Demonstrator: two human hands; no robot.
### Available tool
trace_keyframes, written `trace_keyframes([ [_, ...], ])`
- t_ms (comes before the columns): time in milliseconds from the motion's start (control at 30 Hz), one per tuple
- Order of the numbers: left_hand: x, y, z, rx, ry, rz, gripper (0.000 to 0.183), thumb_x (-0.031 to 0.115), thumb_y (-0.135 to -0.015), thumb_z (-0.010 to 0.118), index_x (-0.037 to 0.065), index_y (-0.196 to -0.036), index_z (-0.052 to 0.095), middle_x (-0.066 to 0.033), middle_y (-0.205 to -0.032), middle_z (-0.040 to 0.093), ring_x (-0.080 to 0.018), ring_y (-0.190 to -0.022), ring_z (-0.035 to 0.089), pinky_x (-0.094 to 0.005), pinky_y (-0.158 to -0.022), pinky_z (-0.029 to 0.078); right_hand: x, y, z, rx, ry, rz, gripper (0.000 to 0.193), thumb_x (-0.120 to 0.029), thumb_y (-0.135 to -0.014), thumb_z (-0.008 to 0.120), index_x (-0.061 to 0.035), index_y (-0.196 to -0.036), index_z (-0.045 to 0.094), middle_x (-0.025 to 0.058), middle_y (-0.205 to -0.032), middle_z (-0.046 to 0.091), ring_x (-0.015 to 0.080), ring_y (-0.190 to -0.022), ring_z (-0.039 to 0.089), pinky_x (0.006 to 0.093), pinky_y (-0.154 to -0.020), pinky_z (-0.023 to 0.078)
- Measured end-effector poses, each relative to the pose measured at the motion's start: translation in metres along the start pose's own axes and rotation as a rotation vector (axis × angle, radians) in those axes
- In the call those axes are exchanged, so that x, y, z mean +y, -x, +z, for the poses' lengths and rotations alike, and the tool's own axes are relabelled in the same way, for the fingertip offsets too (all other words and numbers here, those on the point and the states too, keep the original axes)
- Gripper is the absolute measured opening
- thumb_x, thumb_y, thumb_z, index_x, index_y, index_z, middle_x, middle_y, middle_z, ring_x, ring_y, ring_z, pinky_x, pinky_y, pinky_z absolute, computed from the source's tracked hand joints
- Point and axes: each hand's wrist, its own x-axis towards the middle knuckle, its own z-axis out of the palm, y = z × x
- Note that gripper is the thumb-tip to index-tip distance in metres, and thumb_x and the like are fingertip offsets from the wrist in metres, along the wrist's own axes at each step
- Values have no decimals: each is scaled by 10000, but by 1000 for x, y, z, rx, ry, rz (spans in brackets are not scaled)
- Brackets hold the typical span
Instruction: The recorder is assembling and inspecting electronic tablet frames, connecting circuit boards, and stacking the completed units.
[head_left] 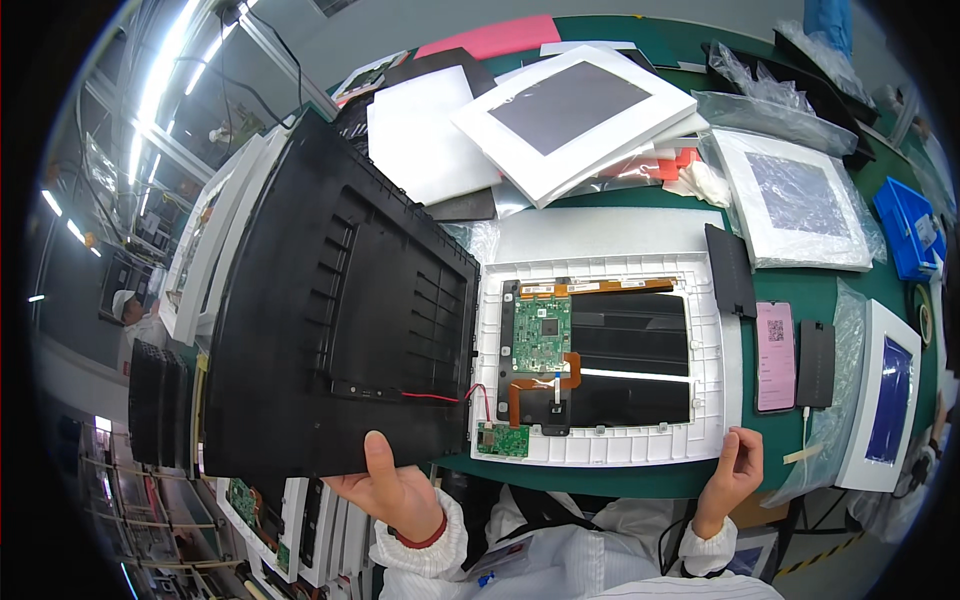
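Note:
My left hand grips the lower edge of a large black plastic back cover, thumb on its inner face and fingers hidden beneath. The cover stands tilted up at the left of a white display frame. At the frame's lower right corner, my right hand pinches the edge with thumb and finger. Inside the frame lie a black panel, a green circuit board with orange flex cables, and a small green board. A thin red wire runs from the cover toward the small board.
Foam sheets and white framed displays are piled behind. A black slab, a pink-screened phone and a dark cabled device lie to the right. Beyond are wrapped displays and a blue bin. Racks stand at the left.

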Motion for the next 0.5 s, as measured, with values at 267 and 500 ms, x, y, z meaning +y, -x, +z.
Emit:
trace_keyframes([
  [267, 2, 3, 5, 31, -21, 7, 445, 4, -825, 603, 14, -1236, 433, -108, -1154, 547, -192, -994, 569, -315, -894, 478, -1, 1, 1, 1, 4, 26, 67, -34, -904, 553, 33, -910, 557, 37, -885, 514, 98, -766, 469, 200, -707, 392],
  [500, 4, 2, 8, 12, -26, -1, 456, 24, -819, 618, 10, -1237, 435, -114, -1154, 549, -192, -983, 576, -309, -875, 485, -1, -1, 1, 2, 8, 8, 65, -31, -902, 556, 34, -908, 553, 39, -884, 514, 97, -756, 462, 199, -696, 387],
])
